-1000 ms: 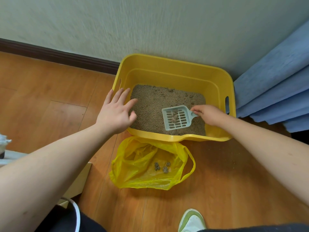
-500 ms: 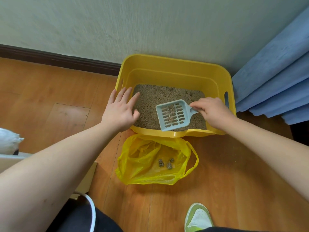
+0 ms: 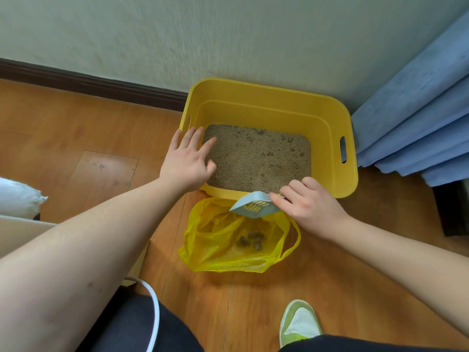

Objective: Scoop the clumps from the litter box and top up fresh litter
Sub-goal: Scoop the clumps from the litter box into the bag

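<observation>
On a wooden floor (image 3: 76, 138) against the wall, my yellow litter box (image 3: 269, 107) is hemmed by a blue curtain (image 3: 416, 118), my left hand (image 3: 186, 163) flat on its rim, my right hand (image 3: 312, 204) gripping the tilted scoop (image 3: 253, 205) over the yellow bag (image 3: 220, 247) holding clumps (image 3: 251, 241).

Floor: orange-brown wood planks (image 3: 63, 138).
On it, by the wall: yellow litter box (image 3: 266, 107).
Just before the box: yellow plastic bag (image 3: 215, 245).
Near edge: green-and-white shoe (image 3: 299, 321).
</observation>
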